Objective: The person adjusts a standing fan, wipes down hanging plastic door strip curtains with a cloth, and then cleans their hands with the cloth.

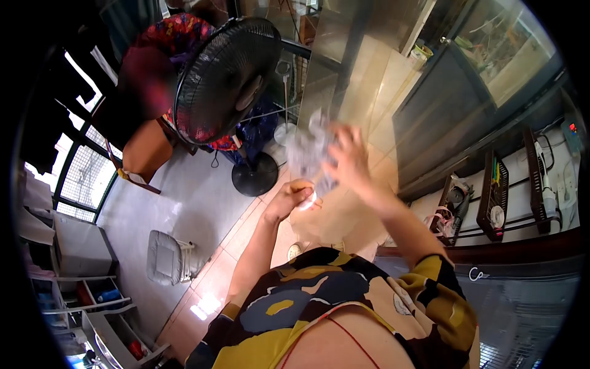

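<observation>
Left fingers [300, 186] grip pale bundle [306, 150]; basket [485, 202] holds oddments [496, 215]

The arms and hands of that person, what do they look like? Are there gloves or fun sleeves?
No gloves: the left hand and right hand are bare, and so are both forearms. I see no watch; blur hides whether there are rings. The right sleeve is short and loose, with big rounded patches of black and mustard yellow.
</observation>
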Demonstrator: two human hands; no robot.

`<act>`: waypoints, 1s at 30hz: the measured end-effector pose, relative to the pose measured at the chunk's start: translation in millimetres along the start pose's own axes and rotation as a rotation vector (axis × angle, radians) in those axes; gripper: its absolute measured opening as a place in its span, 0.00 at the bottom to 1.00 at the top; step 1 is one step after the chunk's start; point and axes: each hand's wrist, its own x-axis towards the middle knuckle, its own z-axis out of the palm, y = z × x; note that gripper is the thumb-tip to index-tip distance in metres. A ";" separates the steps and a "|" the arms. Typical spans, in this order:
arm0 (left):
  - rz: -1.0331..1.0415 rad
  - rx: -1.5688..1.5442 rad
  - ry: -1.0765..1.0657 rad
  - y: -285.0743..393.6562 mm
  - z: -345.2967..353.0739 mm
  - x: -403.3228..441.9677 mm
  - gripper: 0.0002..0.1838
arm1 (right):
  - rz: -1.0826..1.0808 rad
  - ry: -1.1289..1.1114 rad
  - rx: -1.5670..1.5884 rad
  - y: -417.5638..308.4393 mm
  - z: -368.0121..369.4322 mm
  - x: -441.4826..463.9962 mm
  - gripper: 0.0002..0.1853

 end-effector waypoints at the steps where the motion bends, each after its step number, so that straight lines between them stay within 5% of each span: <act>1: 0.007 0.010 0.028 -3.1 -1.4 -0.2 0.14 | -0.046 -0.041 0.004 -9.3 0.2 -22.7 0.12; 8: 0.001 0.038 0.073 -5.7 18.5 -3.0 0.12 | -0.121 -0.034 -0.082 12.9 -12.2 -18.8 0.09; 14: -0.007 0.046 -0.085 14.2 21.3 -19.6 0.10 | 0.279 0.350 -0.180 98.2 -51.1 68.0 0.17; 16: -0.010 0.075 -0.137 19.6 16.5 -26.2 0.10 | 0.337 0.554 0.092 174.0 -52.6 85.9 0.17; 18: -0.035 0.059 -0.184 25.0 13.4 -31.3 0.10 | 0.690 0.767 1.034 187.2 -73.1 103.0 0.16; 21: -0.075 -0.022 -0.269 22.6 13.1 -31.4 0.10 | 0.654 0.608 1.760 176.1 -106.0 103.7 0.14; 30: -0.074 0.124 -0.101 12.8 14.7 -9.2 0.10 | 0.674 0.339 1.867 112.0 -95.8 109.1 0.14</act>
